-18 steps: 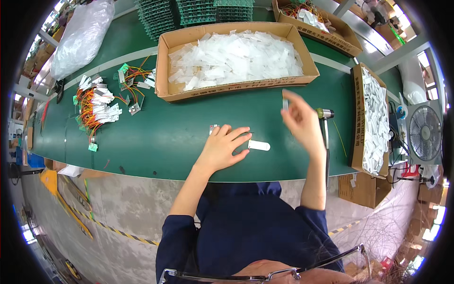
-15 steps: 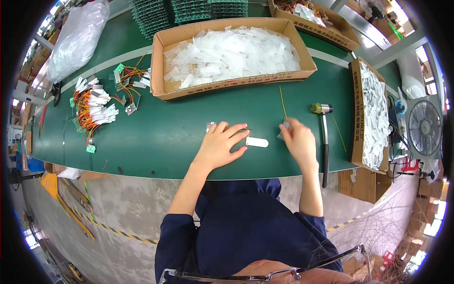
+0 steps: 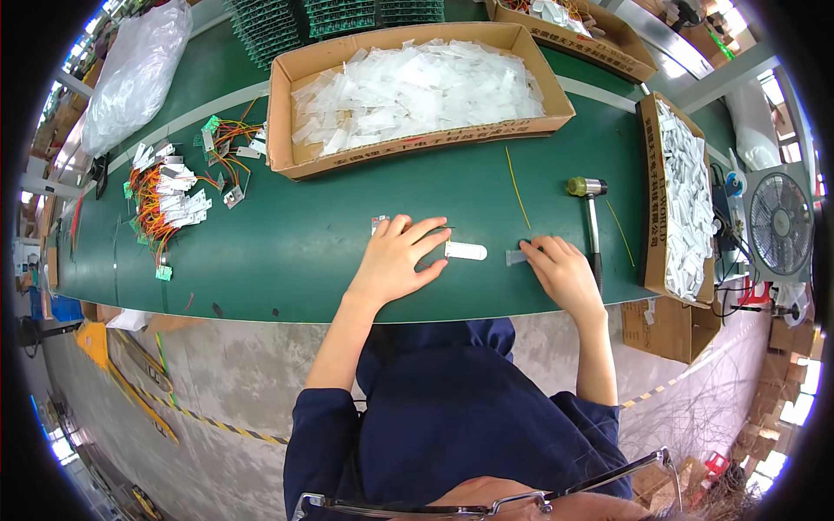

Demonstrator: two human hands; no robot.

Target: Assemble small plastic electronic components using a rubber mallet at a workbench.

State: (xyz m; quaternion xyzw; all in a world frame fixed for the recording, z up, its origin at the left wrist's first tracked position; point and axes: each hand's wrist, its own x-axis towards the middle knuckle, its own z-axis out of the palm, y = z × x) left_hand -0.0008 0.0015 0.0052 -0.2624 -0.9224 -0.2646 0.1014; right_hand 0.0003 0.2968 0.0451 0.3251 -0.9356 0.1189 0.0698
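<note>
You seem to be positioning the clear piece (image 3: 515, 258) right of the white strip (image 3: 467, 251), left hand (image 3: 391, 263) spread, right hand (image 3: 563, 273) grip unclear, so next likely calls for a light pinch.

A large, crumpled clear plastic bag (image 3: 139, 74) lies at the back left of the green-topped workbench (image 3: 304, 278), with stacks of green boards (image 3: 339, 17) standing farther along the rear. A grey square-framed electric fan (image 3: 781, 223) stands at the far right. Below, an open cardboard carton (image 3: 653, 334) sits at right, while yellow-and-black striped tape (image 3: 239, 430) crosses the grey floor (image 3: 252, 365).
</note>
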